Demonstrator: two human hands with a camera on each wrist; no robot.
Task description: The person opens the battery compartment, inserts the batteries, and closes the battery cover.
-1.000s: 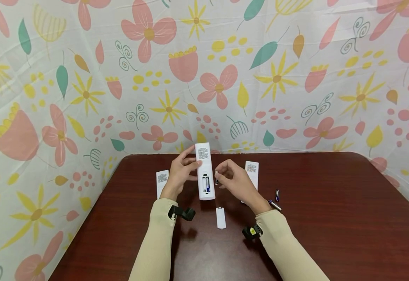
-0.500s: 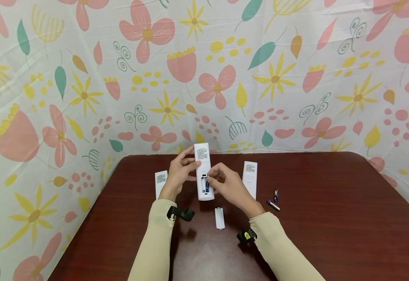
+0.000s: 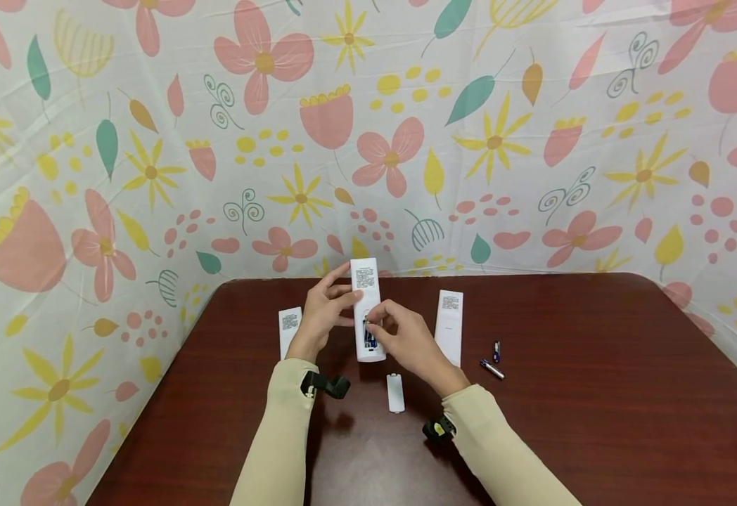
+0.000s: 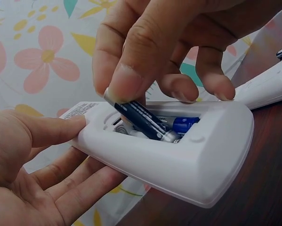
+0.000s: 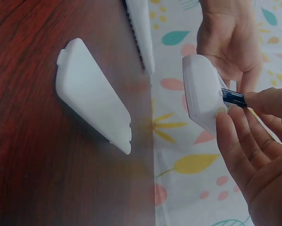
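My left hand point(image 3: 326, 309) grips a white remote control point(image 3: 365, 284), its back turned up and the battery compartment uncovered. Between thumb and fingers my right hand point(image 3: 406, 337) pinches a dark blue AAA battery point(image 4: 138, 118). That battery slants into the compartment, its lower end down at the near end and its upper end raised under the thumb. Beside it in the left wrist view, a second blue battery point(image 4: 185, 125) lies inside the compartment. In the right wrist view the pinched battery juts out from the remote's back.
A white battery cover point(image 3: 396, 393) lies on the dark red table point(image 3: 596, 393) below the hands. White remotes lie to the left point(image 3: 289, 327) and right point(image 3: 449, 323). Two loose batteries point(image 3: 492, 369) are farther right. A floral cloth point(image 3: 501, 232) hangs behind the table.
My right hand has moved left to the remote, bringing the pinched battery from beside it into the compartment. The left hand and remote have stayed nearly still.
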